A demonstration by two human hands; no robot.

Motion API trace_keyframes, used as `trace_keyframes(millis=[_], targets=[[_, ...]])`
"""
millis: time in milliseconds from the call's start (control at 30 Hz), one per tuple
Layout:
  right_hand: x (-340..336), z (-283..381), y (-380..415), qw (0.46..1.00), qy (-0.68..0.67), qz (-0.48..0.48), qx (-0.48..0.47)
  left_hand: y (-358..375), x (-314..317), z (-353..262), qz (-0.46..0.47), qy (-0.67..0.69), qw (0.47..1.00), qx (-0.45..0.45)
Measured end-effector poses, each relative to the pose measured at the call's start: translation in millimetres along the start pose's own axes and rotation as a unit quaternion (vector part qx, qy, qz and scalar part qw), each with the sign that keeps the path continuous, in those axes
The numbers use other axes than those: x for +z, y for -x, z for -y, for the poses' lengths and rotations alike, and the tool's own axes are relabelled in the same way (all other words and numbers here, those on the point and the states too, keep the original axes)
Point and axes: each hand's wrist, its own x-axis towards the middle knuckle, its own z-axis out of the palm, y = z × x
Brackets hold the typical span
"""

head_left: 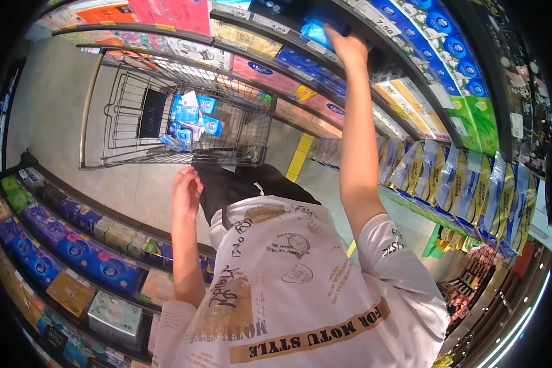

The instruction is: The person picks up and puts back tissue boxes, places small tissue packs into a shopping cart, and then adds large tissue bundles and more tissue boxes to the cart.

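Note:
My right hand (348, 48) reaches into the upper shelf, its fingers closed on a blue packet (314, 30) above the price strip. The far fingertips are partly hidden in the shelf's shadow. Low at my left side, my left hand (186, 186) is held with curled fingers and shows nothing in it, just beyond the near side of a wire shopping cart (260, 138). Inside the cart lies a loose pile of blue and white packets (187, 115).
Shelves with tissue packs (257, 70) run along the far side and right. Another shelf row (110, 270) stands at the lower left. Hanging blue and gold packs (466, 184) fill a rack at right. A yellow stripe (299, 156) marks the floor.

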Motion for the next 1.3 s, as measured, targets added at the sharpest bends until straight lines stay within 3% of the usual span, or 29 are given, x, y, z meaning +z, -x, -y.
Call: trace_keyframes(millis=[33, 100, 167, 267, 367, 433, 467, 500, 533, 567, 633, 667, 800, 933, 1000, 1067, 1133, 1200, 1300], targets=[[-2.2, -5.2, -1.0, 0.999, -0.02, 0.031, 0.02, -0.8, -1.3, 0.1, -0.003, -0.008, 1.0, 0.004], [-3.5, -8.2, 7.8, 0.994, 0.047, -0.032, -0.089, -6.2, -2.9, -4.2, -0.018, -0.026, 0.999, 0.016], [-4.7, -11.6, 9.0, 0.978, 0.109, 0.064, -0.168, -9.0, 2.4, -8.3, -0.028, -0.028, 0.999, 0.023], [-3.4, -9.5, 14.3, 0.976, 0.08, 0.042, -0.201, -16.8, 4.8, -10.3, 0.008, -0.021, 0.999, 0.031], [-8.9, 8.7, 25.0, 0.984, 0.108, 0.102, -0.096, -21.1, 0.6, -10.8, -0.013, -0.079, 0.996, 0.033], [-1.9, 22.9, 49.9, 0.977, 0.145, -0.034, -0.155, -24.9, -0.8, -8.7, -0.034, -0.133, 0.989, 0.05], [6.4, 30.4, 65.1, 0.948, 0.12, -0.159, -0.247, -23.6, 1.4, -5.5, -0.054, -0.212, 0.967, 0.131], [17.5, 43.4, 80.2, 0.941, 0.046, -0.188, -0.278, -36.2, -18.9, 6.4, -0.049, -0.285, 0.942, 0.172], [29.8, 51.1, 104.5, 0.938, 0.022, -0.152, -0.31, -33.4, -19.9, -0.9, -0.067, -0.446, 0.858, 0.247], [45.2, 61.3, 132.8, 0.962, -0.033, -0.048, -0.265, -32.3, -17.8, -8.4, -0.08, -0.589, 0.741, 0.312], [113.7, 66.9, 187.0, 0.962, -0.154, 0.149, -0.172, -33.2, -23.6, -10.6, -0.094, -0.667, 0.68, 0.289], [160.3, 57.2, 211.9, 0.945, -0.188, 0.201, -0.175, -35.3, -29.3, -10.3, -0.099, -0.703, 0.648, 0.277], [309.9, 69.2, 276.5, 0.898, -0.234, 0.349, -0.131, -49.1, -60.0, -16.8, -0.092, -0.726, 0.639, 0.237], [423.1, 92.2, 310.9, 0.904, -0.138, 0.382, -0.132, -55.6, -84.3, -37.5, -0.1, -0.727, 0.652, 0.189], [484.4, 86.8, 321.8, 0.897, -0.107, 0.407, -0.136, -63.1, -100.7, -48.9, -0.09, -0.704, 0.683, 0.171], [518.2, 94.1, 321.3, 0.908, -0.08, 0.357, -0.205, -73.2, -104.4, -68.6, -0.099, -0.675, 0.71, 0.174], [554.3, 94.4, 325.1, 0.924, -0.034, 0.274, -0.264, -81.9, -113.1, -87.7, -0.076, -0.622, 0.773, 0.103], [574.0, 93.8, 328.0, 0.928, 0.048, 0.274, -0.25, -92.0, -115.9, -105.5, -0.057, -0.575, 0.813, 0.067], [573.4, 94.3, 329.6, 0.91, 0.136, 0.345, -0.185, -106.5, -117.1, -129.9, 0.0, -0.587, 0.805, 0.083]])
